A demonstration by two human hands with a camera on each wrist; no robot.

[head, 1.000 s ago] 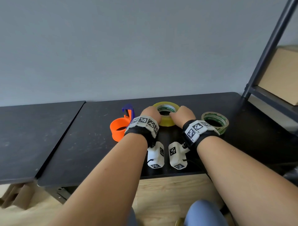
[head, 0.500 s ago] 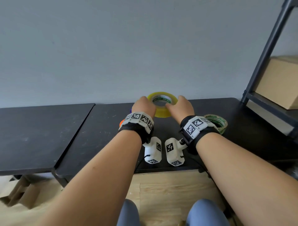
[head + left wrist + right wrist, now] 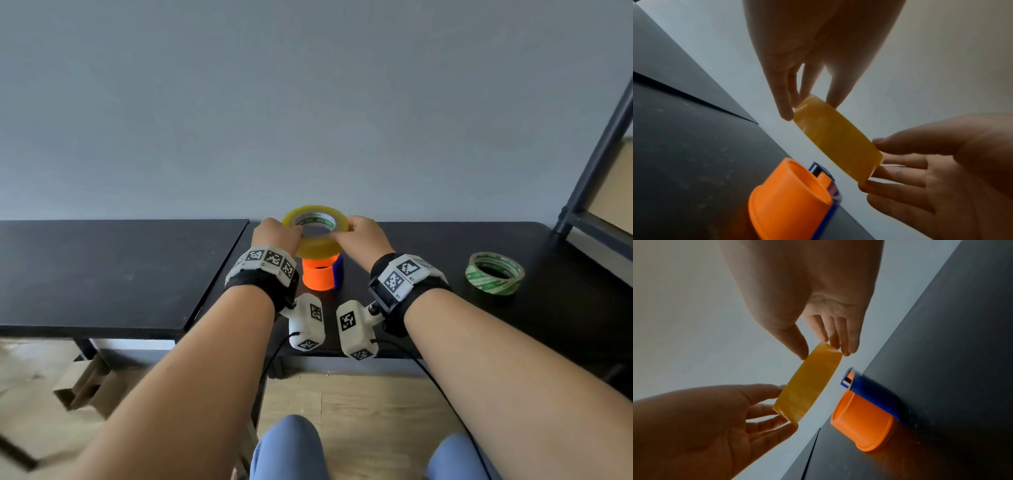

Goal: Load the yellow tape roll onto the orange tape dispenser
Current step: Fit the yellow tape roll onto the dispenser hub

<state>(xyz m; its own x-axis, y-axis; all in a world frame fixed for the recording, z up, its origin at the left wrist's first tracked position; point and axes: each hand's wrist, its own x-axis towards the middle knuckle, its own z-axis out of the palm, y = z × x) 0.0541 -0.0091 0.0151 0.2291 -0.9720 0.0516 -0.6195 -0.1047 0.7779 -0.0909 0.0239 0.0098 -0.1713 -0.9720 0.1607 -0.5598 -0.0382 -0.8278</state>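
Both hands hold the yellow tape roll (image 3: 317, 236) level in the air, just above the orange tape dispenser (image 3: 318, 275). My left hand (image 3: 277, 236) pinches the roll's left edge, thumb on one side and fingers on the other. My right hand (image 3: 363, 240) pinches the right edge the same way. The dispenser stands upright on the black table (image 3: 445, 325), its open orange drum facing up and a blue cutter part (image 3: 338, 272) on its right. From the left wrist the roll (image 3: 836, 142) hangs apart from the drum (image 3: 789, 194). The right wrist view shows that gap between roll (image 3: 809, 386) and drum (image 3: 863, 423).
A green-printed tape roll (image 3: 495, 277) lies flat on the table to the right. A dark shelf frame (image 3: 596, 164) with a cardboard box (image 3: 613, 192) stands at the far right. A second black table (image 3: 102, 270) adjoins on the left. The wall is close behind.
The yellow roll lay on the table to the right of the dispenser; both hands have lifted it and carried it left, over the orange drum.
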